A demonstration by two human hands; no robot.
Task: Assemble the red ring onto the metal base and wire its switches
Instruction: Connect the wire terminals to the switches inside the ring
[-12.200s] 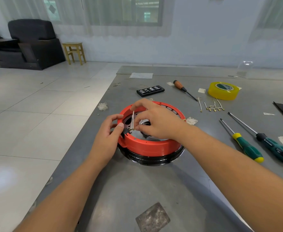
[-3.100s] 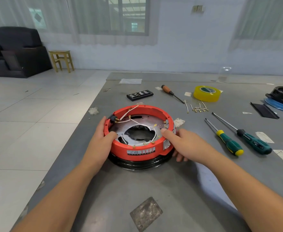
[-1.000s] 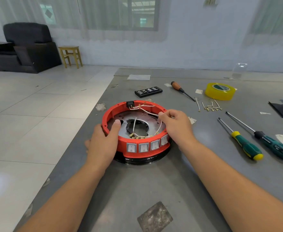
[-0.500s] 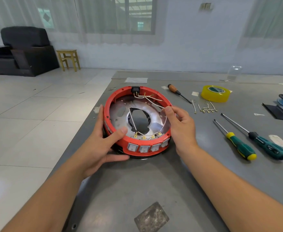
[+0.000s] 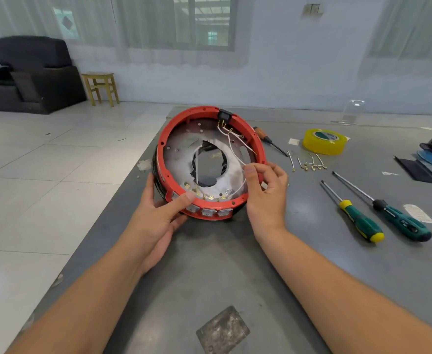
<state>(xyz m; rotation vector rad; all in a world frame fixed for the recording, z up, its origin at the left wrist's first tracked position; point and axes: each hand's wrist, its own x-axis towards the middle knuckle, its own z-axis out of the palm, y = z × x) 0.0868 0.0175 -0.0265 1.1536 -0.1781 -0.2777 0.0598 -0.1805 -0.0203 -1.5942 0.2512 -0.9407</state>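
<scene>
While the head camera looked down on the grey table (image 5: 209, 277), the red ring (image 5: 257, 146) sat seated on the metal base (image 5: 181, 149) near the centre of the frame, the whole assembly tilted up on its near edge so that its open face turned toward the viewer. The left hand (image 5: 158, 215) gripped the lower left rim – thumb curled over the red edge, fingers wrapped behind the black underside. The right hand (image 5: 267, 190) sat at the lower right rim, its thumb and forefinger pinched together on a thin white wire (image 5: 235, 155) that ran up across the plate toward a black switch (image 5: 225, 114) set in the top of the ring. A row of grey rocker switches (image 5: 209, 212) lined the ring's bottom outer wall, with small brass terminals just inside them. To the right of the ring lay a wooden-handled screwdriver (image 5: 260, 132), a yellow tape roll (image 5: 324, 141) in the upper right, and a small cluster of loose terminal wires (image 5: 309, 162) between the two. Further right, in the middle of the frame, two green-handled screwdrivers (image 5: 363, 223) lay side by side – one with yellow trim, the other darker. A worn square patch (image 5: 222, 330) marked the table at the bottom centre. In the upper left stood a dark armchair (image 5: 31, 72) and a small wooden stool (image 5: 101, 86) on the tiled floor.
</scene>
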